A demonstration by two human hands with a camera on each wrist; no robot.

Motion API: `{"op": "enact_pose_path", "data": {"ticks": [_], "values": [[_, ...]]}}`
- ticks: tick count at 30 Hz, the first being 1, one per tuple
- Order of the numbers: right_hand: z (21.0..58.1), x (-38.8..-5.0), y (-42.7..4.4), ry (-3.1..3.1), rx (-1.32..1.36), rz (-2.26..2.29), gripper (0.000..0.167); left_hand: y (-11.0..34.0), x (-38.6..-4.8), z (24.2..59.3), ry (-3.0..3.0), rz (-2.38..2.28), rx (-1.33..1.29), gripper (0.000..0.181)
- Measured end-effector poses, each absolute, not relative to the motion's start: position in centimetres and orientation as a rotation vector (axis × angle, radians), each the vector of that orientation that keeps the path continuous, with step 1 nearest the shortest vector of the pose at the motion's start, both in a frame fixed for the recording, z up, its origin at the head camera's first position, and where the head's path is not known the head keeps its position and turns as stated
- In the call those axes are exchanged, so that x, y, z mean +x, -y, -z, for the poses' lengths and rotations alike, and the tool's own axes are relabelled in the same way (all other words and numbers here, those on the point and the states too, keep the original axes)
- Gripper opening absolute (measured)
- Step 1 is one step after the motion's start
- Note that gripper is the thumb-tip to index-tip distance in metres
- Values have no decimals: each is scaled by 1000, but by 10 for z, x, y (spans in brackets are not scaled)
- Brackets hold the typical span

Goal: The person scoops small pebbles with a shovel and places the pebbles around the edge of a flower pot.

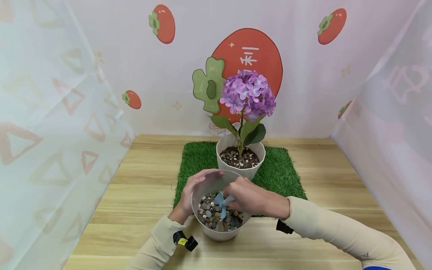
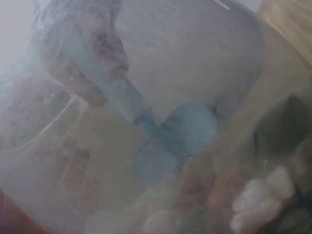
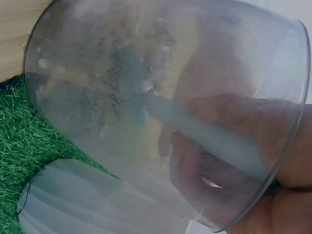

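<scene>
A clear plastic bucket (image 1: 221,237) with pebbles (image 1: 210,217) in its bottom stands on the table. My left hand (image 1: 191,191) holds it from the left, the fingers curved round its far left side near the rim. Inside the mouth, my right hand (image 1: 246,195) grips the handle of a small light-blue shovel (image 1: 221,200), whose blade is down at the pebbles. Through the cloudy bucket wall, the left wrist view shows the shovel blade (image 2: 187,131) close to pale stones (image 2: 263,200). The right wrist view shows the handle (image 3: 209,134) within the right hand's fingers.
Just behind the bucket, a white pot (image 1: 241,172) holds a purple hydrangea (image 1: 248,93) in dark soil strewn with small stones. That pot stands on a green grass mat (image 1: 280,172) on the wooden table (image 1: 141,195). Printed cloth walls (image 1: 168,67) enclose the back and sides.
</scene>
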State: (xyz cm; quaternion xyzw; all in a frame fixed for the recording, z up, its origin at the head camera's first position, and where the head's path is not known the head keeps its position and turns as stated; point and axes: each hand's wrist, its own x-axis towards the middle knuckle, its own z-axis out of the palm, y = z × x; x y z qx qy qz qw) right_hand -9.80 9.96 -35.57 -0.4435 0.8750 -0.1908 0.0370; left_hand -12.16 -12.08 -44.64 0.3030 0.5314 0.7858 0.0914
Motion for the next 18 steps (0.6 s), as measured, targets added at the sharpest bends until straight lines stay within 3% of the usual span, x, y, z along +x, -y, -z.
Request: {"op": "enact_pose_path", "data": {"ticks": [12, 18], "values": [[355, -89, -107, -2589, -1253, 851, 2, 122, -122, 445, -1660, -2312, 885, 54], [354, -85, -112, -2605, -1272, 923, 5, 121, -123, 446, -1642, -2312, 890, 53]]}}
